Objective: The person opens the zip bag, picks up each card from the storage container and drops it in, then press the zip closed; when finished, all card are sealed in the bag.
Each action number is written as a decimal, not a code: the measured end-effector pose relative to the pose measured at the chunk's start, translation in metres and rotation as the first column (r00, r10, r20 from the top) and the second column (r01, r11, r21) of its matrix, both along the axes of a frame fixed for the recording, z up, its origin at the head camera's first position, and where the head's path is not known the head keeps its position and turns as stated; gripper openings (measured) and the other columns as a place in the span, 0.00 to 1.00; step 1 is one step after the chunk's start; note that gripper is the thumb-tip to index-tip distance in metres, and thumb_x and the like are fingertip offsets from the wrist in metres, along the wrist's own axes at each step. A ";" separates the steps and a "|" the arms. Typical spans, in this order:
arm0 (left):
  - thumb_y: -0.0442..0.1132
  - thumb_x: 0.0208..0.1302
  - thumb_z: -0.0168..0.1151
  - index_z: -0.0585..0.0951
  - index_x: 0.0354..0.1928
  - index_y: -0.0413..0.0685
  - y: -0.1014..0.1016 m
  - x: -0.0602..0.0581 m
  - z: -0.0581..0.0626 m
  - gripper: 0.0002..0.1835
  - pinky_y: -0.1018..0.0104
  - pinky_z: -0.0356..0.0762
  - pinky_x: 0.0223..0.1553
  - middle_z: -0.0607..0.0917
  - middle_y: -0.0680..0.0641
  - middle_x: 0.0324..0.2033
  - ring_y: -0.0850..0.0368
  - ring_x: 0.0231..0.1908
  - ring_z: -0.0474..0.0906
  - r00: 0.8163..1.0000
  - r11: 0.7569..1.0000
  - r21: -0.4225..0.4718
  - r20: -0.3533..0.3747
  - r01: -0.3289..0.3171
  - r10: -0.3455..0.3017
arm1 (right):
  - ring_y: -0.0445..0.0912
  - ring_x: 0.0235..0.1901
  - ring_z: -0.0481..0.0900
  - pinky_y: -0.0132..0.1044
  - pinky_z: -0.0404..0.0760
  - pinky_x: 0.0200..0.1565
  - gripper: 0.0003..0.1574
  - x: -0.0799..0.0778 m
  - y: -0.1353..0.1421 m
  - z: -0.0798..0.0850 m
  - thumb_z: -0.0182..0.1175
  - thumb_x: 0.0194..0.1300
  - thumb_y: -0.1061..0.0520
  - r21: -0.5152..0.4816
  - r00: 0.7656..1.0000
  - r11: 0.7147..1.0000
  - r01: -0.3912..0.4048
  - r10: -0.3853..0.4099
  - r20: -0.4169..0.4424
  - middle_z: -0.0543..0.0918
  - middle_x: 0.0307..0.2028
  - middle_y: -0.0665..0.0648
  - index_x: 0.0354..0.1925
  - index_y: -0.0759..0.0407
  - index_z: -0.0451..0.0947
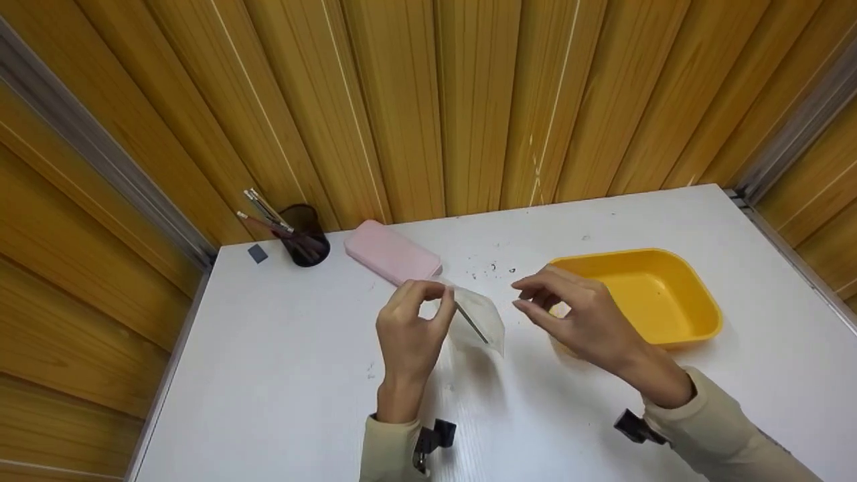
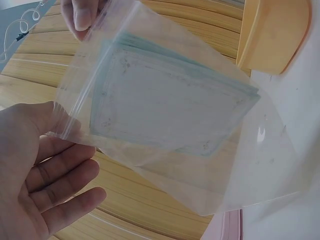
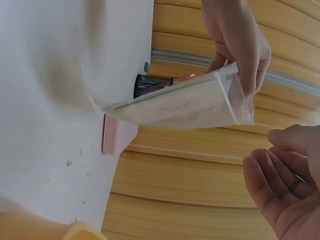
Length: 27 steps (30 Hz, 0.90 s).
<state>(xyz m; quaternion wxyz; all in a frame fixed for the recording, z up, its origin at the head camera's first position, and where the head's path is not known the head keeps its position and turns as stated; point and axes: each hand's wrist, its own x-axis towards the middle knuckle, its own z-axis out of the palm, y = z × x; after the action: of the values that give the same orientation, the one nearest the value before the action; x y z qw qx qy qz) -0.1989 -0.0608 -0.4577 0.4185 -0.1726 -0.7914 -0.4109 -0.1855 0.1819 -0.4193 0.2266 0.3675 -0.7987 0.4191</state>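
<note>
A clear zip bag [image 2: 165,175] hangs tilted above the white table, with a stack of pale cards with green edges [image 2: 170,102] inside it. My left hand [image 1: 410,338] pinches the bag by one corner at its zip edge, between thumb and index finger; the other fingers are spread. On the opposite side, my right hand [image 1: 582,318] hovers with thumb and fingers parted, holding nothing. In the right wrist view a gap shows between its fingertips [image 3: 276,136] and the bag's zip end.
A yellow bin [image 1: 646,301] stands on the right of the table [image 1: 281,375], partly behind my right hand. Beyond my left hand lies a pink case [image 1: 392,251]. A dark pen cup [image 1: 308,241] with pencils and a small dark grey block [image 1: 257,253] sit at the back left.
</note>
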 end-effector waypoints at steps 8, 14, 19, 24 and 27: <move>0.29 0.57 0.77 0.86 0.30 0.45 0.000 0.001 0.001 0.07 0.62 0.86 0.36 0.88 0.52 0.27 0.58 0.31 0.86 1.000 1.000 0.002 0.009 0.003 -0.003 | 0.41 0.36 0.84 0.28 0.84 0.38 0.15 -0.014 0.040 -0.011 0.76 0.61 0.70 0.094 0.961 0.977 0.193 -0.207 0.182 0.87 0.40 0.45 0.47 0.62 0.87; 0.28 0.57 0.77 0.87 0.30 0.45 0.000 0.000 0.000 0.07 0.62 0.86 0.35 0.88 0.52 0.28 0.58 0.30 0.86 1.000 1.000 -0.002 0.008 -0.004 0.004 | 0.46 0.39 0.84 0.32 0.84 0.40 0.13 -0.026 0.066 -0.031 0.73 0.66 0.66 0.193 0.907 0.942 0.273 -0.319 0.274 0.88 0.41 0.52 0.49 0.64 0.86; 0.27 0.56 0.76 0.87 0.31 0.45 0.000 0.000 -0.001 0.07 0.61 0.86 0.34 0.88 0.52 0.28 0.57 0.30 0.86 1.000 1.000 0.000 0.006 -0.005 0.005 | 0.52 0.41 0.85 0.29 0.83 0.41 0.13 -0.035 0.086 -0.050 0.72 0.67 0.67 0.248 0.867 0.923 0.295 -0.368 0.338 0.88 0.43 0.58 0.49 0.66 0.85; 0.27 0.56 0.77 0.87 0.31 0.45 -0.001 0.000 -0.001 0.07 0.62 0.86 0.35 0.88 0.52 0.28 0.57 0.30 0.86 1.000 1.000 0.002 0.009 -0.005 0.005 | 0.55 0.44 0.84 0.22 0.78 0.43 0.17 -0.041 0.105 -0.065 0.72 0.68 0.64 0.303 0.807 0.906 0.296 -0.407 0.429 0.87 0.46 0.63 0.53 0.68 0.83; 0.27 0.56 0.77 0.87 0.31 0.45 -0.001 0.000 -0.001 0.08 0.61 0.86 0.34 0.88 0.52 0.28 0.57 0.30 0.86 1.000 1.000 0.001 0.006 -0.004 0.004 | 0.56 0.46 0.83 0.21 0.77 0.44 0.20 -0.045 0.114 -0.072 0.72 0.70 0.61 0.333 0.763 0.898 0.287 -0.424 0.488 0.86 0.49 0.65 0.56 0.69 0.82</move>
<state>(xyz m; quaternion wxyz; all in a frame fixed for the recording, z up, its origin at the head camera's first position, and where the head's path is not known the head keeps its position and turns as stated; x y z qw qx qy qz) -0.1984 -0.0618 -0.4585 0.4170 -0.1696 -0.7927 -0.4110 -0.2301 0.2957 -0.4913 0.0181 0.0970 -0.9291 0.3565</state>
